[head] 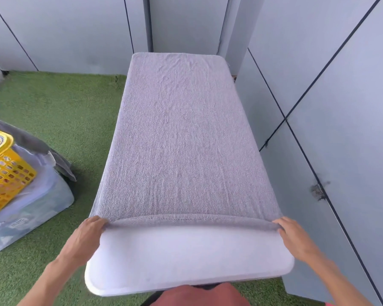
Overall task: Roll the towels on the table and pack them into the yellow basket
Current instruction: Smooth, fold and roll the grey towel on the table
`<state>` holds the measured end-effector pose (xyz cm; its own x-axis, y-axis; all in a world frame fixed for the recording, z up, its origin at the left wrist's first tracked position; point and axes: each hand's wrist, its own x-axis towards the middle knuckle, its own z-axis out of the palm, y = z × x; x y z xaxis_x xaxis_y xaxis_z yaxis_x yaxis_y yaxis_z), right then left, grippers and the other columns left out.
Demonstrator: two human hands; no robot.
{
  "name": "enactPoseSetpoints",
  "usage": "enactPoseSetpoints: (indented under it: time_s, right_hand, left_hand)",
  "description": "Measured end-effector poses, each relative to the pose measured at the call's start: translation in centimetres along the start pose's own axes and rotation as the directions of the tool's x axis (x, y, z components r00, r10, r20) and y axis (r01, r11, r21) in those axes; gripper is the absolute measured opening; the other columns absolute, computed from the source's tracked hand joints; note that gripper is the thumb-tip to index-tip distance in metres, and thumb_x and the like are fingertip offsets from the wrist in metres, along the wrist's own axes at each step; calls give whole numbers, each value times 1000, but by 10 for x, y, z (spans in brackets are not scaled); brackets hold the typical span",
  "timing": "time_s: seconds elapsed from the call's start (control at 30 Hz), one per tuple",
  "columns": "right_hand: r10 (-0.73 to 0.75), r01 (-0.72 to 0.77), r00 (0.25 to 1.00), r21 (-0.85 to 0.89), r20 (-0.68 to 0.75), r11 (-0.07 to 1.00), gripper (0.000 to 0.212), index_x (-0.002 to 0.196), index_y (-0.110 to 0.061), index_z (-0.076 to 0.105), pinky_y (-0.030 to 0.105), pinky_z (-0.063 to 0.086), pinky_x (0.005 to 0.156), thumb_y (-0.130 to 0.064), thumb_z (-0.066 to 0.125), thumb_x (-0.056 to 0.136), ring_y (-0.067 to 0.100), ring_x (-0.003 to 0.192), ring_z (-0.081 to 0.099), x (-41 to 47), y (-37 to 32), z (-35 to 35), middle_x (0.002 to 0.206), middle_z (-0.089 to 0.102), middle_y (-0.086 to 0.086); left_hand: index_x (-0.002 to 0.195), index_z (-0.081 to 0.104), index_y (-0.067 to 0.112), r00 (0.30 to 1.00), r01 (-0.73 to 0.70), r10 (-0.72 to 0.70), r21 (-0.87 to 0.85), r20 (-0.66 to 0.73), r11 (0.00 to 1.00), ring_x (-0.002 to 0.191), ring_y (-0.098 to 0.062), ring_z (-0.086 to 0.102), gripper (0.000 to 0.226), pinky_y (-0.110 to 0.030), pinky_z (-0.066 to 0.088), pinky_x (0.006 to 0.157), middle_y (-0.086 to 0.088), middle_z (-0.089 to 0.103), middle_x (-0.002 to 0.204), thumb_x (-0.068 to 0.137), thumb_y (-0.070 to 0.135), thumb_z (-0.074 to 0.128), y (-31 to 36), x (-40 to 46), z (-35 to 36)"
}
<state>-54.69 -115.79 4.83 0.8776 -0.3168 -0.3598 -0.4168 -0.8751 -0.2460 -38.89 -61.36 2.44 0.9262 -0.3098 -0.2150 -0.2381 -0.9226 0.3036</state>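
Note:
A grey towel [179,138] lies spread lengthwise over the white table [186,261], covering all but its near end. The towel's near edge is turned over into a thin first fold. My left hand [87,234] grips the left end of that fold and my right hand [293,234] grips the right end. The yellow basket [5,173] stands on the floor at the far left, partly cut off by the frame edge; its inside is not visible.
The basket sits on a clear plastic bag [31,213] with grey cloth [42,146] draped behind it. Green artificial turf [64,111] covers the floor. Grey panelled walls [341,107] stand close on the right and behind the table.

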Motion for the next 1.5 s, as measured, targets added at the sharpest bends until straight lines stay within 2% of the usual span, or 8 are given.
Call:
enactPoseSetpoints:
  time_s: [0.13, 0.4, 0.53, 0.77, 1.0, 1.17, 1.3, 1.5]
  right_hand:
    - [35, -48, 995, 135, 98, 990, 35, 87, -31, 56, 31, 42, 82, 5, 53, 87, 21, 97, 60, 9, 2, -17, 97, 64, 0]
    - [67, -65, 902, 19, -426, 998, 23, 99, -9, 67, 37, 41, 86, 6, 63, 82, 28, 96, 47, -9, -21, 28, 97, 55, 7]
    - [-43, 57, 937, 30, -348, 998, 47, 125, -2, 54, 33, 29, 102, 10, 60, 80, 25, 118, 39, -11, -10, 39, 121, 49, 9]
    - [35, -21, 984, 82, -175, 996, 35, 115, -2, 62, 39, 40, 97, 10, 56, 83, 31, 109, 54, 23, 1, 13, 111, 56, 11]
    - [-34, 9, 978, 123, 204, 992, 28, 108, -22, 62, 26, 39, 85, -3, 56, 88, 18, 102, 57, 18, 22, -17, 104, 61, -2]
    - [131, -52, 969, 347, -208, 936, 30, 89, -19, 64, 32, 43, 88, 6, 71, 74, 25, 93, 59, 29, 7, -4, 97, 53, 3]
    - [23, -14, 917, 26, -398, 1000, 22, 97, -12, 72, 36, 42, 87, 1, 68, 79, 25, 96, 49, 7, -4, 11, 93, 59, 0]
    - [-34, 31, 967, -18, -252, 999, 27, 111, -13, 67, 38, 43, 92, -11, 68, 84, 24, 105, 51, 9, 8, 14, 108, 64, -1]
  left_hand:
    - [102, 67, 20, 952, 186, -144, -138, 270, 973, 91, -17, 60, 24, -29, 45, 74, 1, 67, 99, 90, 4, 54, -2, 12, -14]
    - [89, 63, 7, 945, 65, -36, 79, -325, 995, 77, -27, 40, 28, -39, 41, 60, -11, 50, 90, 70, -13, 66, 26, -23, 13]
    - [121, 55, -1, 947, 21, 21, 126, -322, 992, 93, -34, 49, 59, -48, 51, 72, -15, 51, 113, 65, -12, 70, 27, -40, 36]
    - [98, 60, 7, 952, 3, 32, 114, -304, 993, 87, -33, 50, 29, -45, 45, 74, -11, 58, 101, 75, -6, 69, 18, -4, 18]
    - [108, 68, 11, 991, 120, -105, -199, 83, 973, 97, -23, 62, 21, -34, 46, 85, -2, 68, 104, 89, 4, 61, -13, 4, -3]
    - [99, 65, 14, 948, 313, -318, -288, 32, 905, 84, -24, 59, 22, -35, 42, 71, -4, 63, 91, 79, 6, 73, -7, 30, -14]
    - [85, 70, 13, 952, 103, -102, -10, -287, 995, 78, -28, 49, 21, -40, 43, 69, -5, 56, 84, 76, -5, 70, 14, 6, 4]
    - [119, 55, -3, 956, 43, -12, 100, -293, 994, 97, -39, 50, 55, -51, 53, 68, -18, 52, 113, 68, -6, 76, 36, -29, 32]
